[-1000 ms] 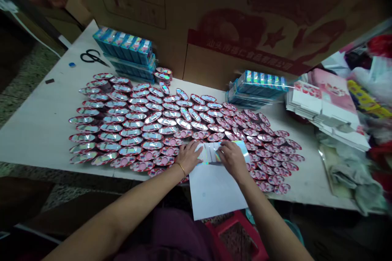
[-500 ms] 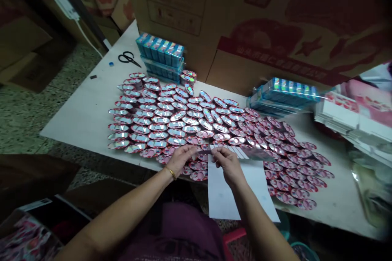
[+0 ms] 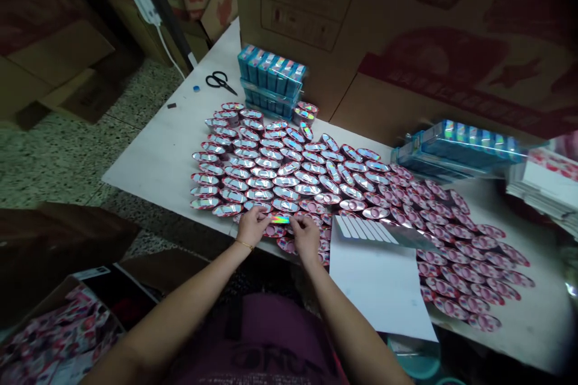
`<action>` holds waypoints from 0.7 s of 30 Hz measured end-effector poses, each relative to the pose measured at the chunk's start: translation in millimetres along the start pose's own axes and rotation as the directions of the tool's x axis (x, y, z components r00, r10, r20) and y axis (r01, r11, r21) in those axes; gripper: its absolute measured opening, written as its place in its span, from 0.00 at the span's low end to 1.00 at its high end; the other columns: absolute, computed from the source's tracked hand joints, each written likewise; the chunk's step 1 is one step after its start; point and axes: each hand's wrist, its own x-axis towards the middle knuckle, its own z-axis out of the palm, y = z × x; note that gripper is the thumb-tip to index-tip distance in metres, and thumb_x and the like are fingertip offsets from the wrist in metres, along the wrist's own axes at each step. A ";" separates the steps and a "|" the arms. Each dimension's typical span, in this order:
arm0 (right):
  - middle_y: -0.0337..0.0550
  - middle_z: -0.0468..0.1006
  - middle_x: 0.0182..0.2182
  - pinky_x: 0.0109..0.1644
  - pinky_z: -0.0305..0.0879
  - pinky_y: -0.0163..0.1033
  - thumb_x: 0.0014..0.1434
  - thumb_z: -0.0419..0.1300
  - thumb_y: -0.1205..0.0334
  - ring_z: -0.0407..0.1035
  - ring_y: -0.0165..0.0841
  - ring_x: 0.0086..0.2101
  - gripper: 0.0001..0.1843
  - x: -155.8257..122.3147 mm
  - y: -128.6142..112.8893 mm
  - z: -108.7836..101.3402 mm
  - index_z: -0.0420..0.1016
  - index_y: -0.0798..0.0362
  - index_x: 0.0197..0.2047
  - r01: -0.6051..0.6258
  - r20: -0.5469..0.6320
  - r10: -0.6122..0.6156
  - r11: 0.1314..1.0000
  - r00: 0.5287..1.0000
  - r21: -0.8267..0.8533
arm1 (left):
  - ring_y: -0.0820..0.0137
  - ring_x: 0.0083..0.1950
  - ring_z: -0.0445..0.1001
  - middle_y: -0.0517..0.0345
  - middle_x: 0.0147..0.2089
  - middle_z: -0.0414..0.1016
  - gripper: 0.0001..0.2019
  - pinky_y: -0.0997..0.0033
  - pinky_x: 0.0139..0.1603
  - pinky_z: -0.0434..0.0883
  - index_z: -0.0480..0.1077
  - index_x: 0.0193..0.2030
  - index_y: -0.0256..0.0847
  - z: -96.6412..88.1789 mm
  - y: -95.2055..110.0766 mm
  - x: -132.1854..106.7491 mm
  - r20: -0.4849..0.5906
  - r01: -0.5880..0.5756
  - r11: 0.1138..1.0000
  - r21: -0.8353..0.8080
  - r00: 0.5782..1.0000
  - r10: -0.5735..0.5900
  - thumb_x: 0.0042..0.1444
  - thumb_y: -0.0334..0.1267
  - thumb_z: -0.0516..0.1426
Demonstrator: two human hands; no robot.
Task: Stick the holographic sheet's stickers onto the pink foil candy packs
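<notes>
Both my hands pinch a narrow shiny holographic sticker strip, stretched between them. My left hand holds its left end and my right hand its right end. The strip hangs just over the near row of several small pink oval packs that cover the white table. To the right of my right hand lies a white backing sheet with strips at its top edge; it hangs over the table's front.
Blue pack stacks stand at the back and at the right. Black scissors lie at the far left. Big cardboard boxes wall the back. A box of printed packs sits on the floor at my left.
The view has swung left. My hands have moved off the white sheet to the left, carrying one shiny strip between them, down to the near row of pink packs.
</notes>
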 end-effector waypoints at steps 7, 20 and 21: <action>0.43 0.70 0.25 0.39 0.56 0.38 0.56 0.52 0.59 0.62 0.34 0.31 0.12 4.4 7.6 6.6 0.71 0.53 0.26 0.238 -0.002 -0.254 0.906 0.967 -0.350 | 0.72 0.30 0.71 0.61 0.28 0.73 0.14 0.72 0.36 0.66 0.66 0.44 0.39 8.9 -4.0 1.2 -0.049 -0.081 0.959 0.272 0.994 0.098 0.48 0.32 0.55; 0.46 0.70 0.32 0.38 0.53 0.40 0.57 0.50 0.63 0.60 0.36 0.35 0.10 13.2 4.5 -0.8 0.71 0.54 0.37 0.376 0.205 -0.329 0.629 0.922 -0.680 | 0.66 0.42 0.67 0.52 0.41 0.68 0.14 0.67 0.44 0.65 0.66 0.44 0.40 11.4 3.2 -3.0 -0.023 -0.233 0.782 0.578 0.953 0.301 0.50 0.31 0.51; 0.47 0.70 0.34 0.38 0.53 0.40 0.58 0.50 0.63 0.60 0.37 0.35 0.11 11.7 3.0 -3.4 0.71 0.54 0.41 0.412 0.248 -0.341 0.589 0.907 -0.696 | 0.66 0.43 0.66 0.52 0.42 0.67 0.14 0.66 0.45 0.65 0.67 0.44 0.40 9.7 4.4 -5.2 0.006 -0.273 0.747 0.606 0.941 0.339 0.50 0.30 0.50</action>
